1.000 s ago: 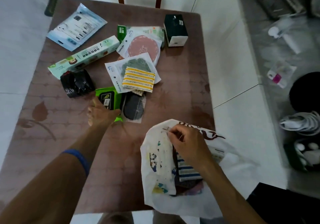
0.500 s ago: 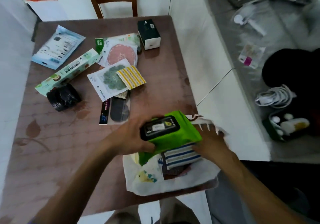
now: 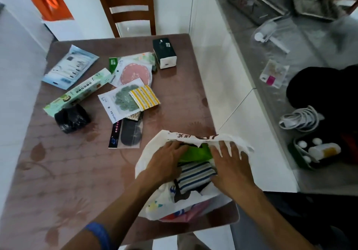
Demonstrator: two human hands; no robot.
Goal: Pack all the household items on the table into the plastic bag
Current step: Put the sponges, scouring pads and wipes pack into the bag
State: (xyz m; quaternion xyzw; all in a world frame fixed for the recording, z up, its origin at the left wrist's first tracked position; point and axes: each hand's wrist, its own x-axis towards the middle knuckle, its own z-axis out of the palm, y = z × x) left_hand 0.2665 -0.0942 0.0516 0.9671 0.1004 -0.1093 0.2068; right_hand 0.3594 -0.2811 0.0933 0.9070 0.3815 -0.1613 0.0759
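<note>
The white printed plastic bag lies open at the table's near right edge. Inside it are a blue-and-white striped cloth and a green wipes pack. My left hand reaches into the bag's mouth with its fingers on the green pack. At the bag's upper right rim, my right hand grips the plastic and holds the mouth apart. Still on the table are a black eye-mask packet, a yellow striped cloth, a green pad packet, a pink pad packet and a dark tissue box.
A black bag roll, a long green box and a pale blue packet lie at the table's far left. A wooden chair stands behind the table. A grey counter with clutter runs along the right.
My left hand picked the green wipes pack up from mid-table, carried it to the bag and pushed it inside. My right hand shifted along the bag's rim, keeping it apart.
</note>
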